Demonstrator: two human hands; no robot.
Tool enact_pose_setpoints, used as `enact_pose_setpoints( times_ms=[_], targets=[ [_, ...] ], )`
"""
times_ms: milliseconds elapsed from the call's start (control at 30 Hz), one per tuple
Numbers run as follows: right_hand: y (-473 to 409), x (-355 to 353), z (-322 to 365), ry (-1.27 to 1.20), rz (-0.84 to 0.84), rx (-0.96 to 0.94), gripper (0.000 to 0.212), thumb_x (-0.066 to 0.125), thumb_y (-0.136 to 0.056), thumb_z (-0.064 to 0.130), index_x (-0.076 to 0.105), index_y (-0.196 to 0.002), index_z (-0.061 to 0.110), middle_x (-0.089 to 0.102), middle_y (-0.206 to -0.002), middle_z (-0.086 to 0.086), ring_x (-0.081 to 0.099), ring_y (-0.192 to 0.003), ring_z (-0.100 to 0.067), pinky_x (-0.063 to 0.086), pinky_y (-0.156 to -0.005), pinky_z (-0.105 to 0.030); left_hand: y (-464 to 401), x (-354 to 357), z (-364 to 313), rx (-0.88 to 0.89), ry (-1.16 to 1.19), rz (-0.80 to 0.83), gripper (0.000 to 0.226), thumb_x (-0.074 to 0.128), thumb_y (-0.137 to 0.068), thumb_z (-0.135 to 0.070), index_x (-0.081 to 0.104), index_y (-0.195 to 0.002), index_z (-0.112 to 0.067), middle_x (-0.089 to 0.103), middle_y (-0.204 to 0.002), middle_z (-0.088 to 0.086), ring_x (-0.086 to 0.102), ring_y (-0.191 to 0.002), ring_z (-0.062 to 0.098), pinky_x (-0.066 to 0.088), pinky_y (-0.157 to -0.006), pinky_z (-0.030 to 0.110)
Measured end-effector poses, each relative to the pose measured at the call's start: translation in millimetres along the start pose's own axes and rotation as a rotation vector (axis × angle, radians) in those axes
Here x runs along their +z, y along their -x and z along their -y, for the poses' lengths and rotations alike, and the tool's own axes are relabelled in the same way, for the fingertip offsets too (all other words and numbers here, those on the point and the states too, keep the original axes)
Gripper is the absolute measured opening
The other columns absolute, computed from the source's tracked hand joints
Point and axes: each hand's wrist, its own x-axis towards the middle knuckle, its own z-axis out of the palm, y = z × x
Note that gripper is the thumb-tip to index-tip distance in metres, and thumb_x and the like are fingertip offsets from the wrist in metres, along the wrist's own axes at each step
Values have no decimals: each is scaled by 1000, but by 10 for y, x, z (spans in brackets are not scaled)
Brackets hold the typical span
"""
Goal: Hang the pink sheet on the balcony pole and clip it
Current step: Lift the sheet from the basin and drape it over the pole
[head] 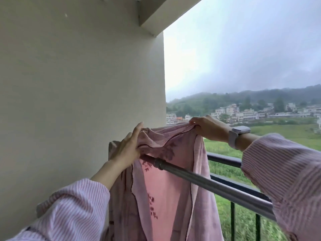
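The pink sheet (166, 192), with a dark floral print and dark piping, is bunched over the silver metal pole (217, 186) and hangs down in long folds. My left hand (127, 148) holds the bunched top of the sheet at its left end, fingers stretched upward, thumb tucked under the cloth. My right hand (208, 126) grips the sheet's top edge at the right and lifts it above the pole. That wrist carries a pale watch (238, 133). No clip is in view.
A cream wall (78, 84) stands close on the left, with an overhang above. Behind the pole runs the black balcony railing (224, 160) with vertical bars. Beyond it lie green fields, houses and hills under a grey sky.
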Motion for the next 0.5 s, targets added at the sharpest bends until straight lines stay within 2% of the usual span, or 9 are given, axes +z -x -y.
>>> enact_pose_setpoints(
  times_ms=[67, 133, 167, 267, 333, 367, 433, 500],
  targets=[
    [94, -104, -32, -5, -3, -6, 22, 41, -88, 1, 61, -95, 5, 66, -83, -16, 60, -69, -28, 48, -57, -36, 117, -35, -129, -3, 12, -46, 62, 60, -83, -12, 31, -134, -31, 53, -125, 13, 52, -112, 32, 42, -92, 36],
    [195, -207, -68, -20, -16, 10, 23, 41, -87, 1, 63, -94, 3, 67, -85, -16, 61, -71, -28, 50, -60, -37, 239, -82, -333, 43, 11, -74, 36, 58, -84, -8, 56, -118, -18, 60, -108, 15, 57, -102, 31, 40, -80, 27],
    [253, -255, -92, -28, -29, 26, 24, 41, -87, 0, 63, -95, 2, 67, -86, -16, 60, -73, -28, 49, -61, -35, 315, -102, -447, 71, -2, -82, 28, 57, -85, -8, 61, -111, -14, 62, -102, 16, 58, -97, 31, 36, -73, 24],
    [446, -407, -191, -19, -18, 79, 28, 40, -85, -3, 65, -96, 4, 67, -89, -15, 58, -74, -26, 44, -63, -31, 558, -148, -805, 160, -16, -131, 19, 54, -89, -18, 66, -103, -12, 62, -91, 14, 59, -88, 30, 26, -62, 17],
    [615, -493, -259, -17, 19, 126, 28, 40, -85, -3, 65, -95, 5, 66, -90, -15, 57, -75, -25, 42, -64, -30, 701, -151, -1032, 197, -22, -152, 22, 51, -91, -24, 66, -103, -16, 62, -89, 11, 59, -88, 27, 24, -62, 14],
    [708, -528, -274, -11, 38, 142, 28, 40, -85, -3, 66, -95, 5, 66, -91, -15, 56, -75, -24, 42, -65, -30, 774, -146, -1132, 205, 0, -150, 22, 51, -91, -26, 66, -104, -17, 60, -88, 9, 59, -88, 26, 26, -64, 14],
    [903, -585, -275, 1, 72, 160, 29, 39, -85, -3, 66, -96, 4, 67, -96, -17, 56, -78, -25, 46, -70, -33, 916, -115, -1274, 207, 93, -120, 21, 52, -90, -26, 66, -104, -19, 58, -90, 7, 58, -90, 26, 40, -77, 27],
    [1102, -664, -242, -1, 84, 174, 30, 37, -87, -3, 64, -99, 3, 66, -101, -19, 59, -85, -30, 47, -75, -36, 1062, -95, -1368, 185, 150, -104, 21, 53, -89, -23, 65, -106, -17, 61, -97, 11, 58, -93, 26, 43, -80, 29]
  ],
)
